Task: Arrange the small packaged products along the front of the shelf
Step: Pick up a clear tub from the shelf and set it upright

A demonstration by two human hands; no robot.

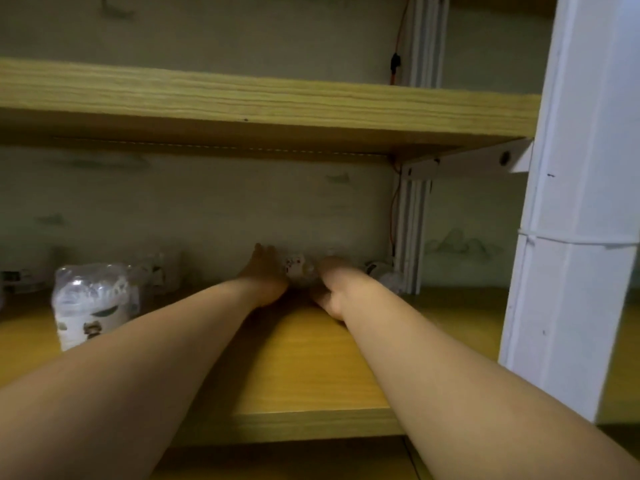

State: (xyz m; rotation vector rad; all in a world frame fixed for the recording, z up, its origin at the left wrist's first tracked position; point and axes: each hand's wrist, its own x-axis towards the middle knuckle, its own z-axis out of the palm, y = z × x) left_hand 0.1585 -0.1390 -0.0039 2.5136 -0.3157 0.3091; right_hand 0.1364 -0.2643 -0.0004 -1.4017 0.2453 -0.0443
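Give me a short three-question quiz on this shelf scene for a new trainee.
1. True or false: the pack between the left hand and the right hand sits at the back of the shelf, near the wall.
2. Multiple choice: the large clear-wrapped pack stands
A. left of the left arm
B. between the two arms
C. on the upper shelf
3. Fill in: the post at the right of the shelf is ____ in colour.

Key: 1 true; 2 A; 3 white.
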